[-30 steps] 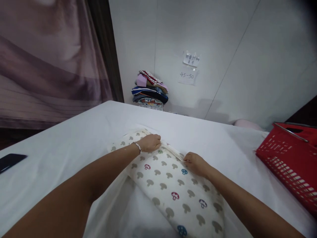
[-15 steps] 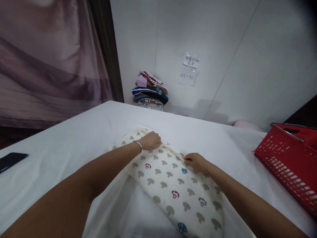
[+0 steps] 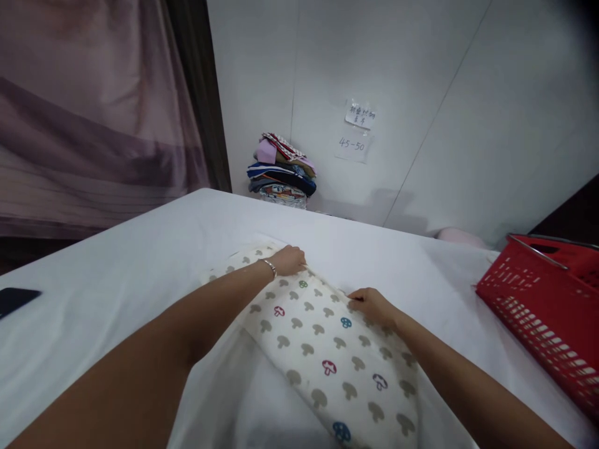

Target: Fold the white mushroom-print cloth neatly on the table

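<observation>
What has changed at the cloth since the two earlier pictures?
The left hand's grip has edged slightly forward and right; the layered edges between the hands on the mushroom-print cloth no longer show plainly. Nothing visibly let go; the right hand's grip keeps its place at the edge. Red basket and folded fabric stack stayed put.

Frame edges crop the mushroom-print cloth (image 3: 322, 340) and red basket (image 3: 559, 302).

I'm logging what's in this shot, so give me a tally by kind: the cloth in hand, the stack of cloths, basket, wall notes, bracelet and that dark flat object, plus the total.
Mushroom-print cloth: 1
Stack of cloths: 1
Red basket: 1
Paper notes: 2
Bracelet: 1
Dark flat object, partly out of frame: 1
Total: 7
</observation>
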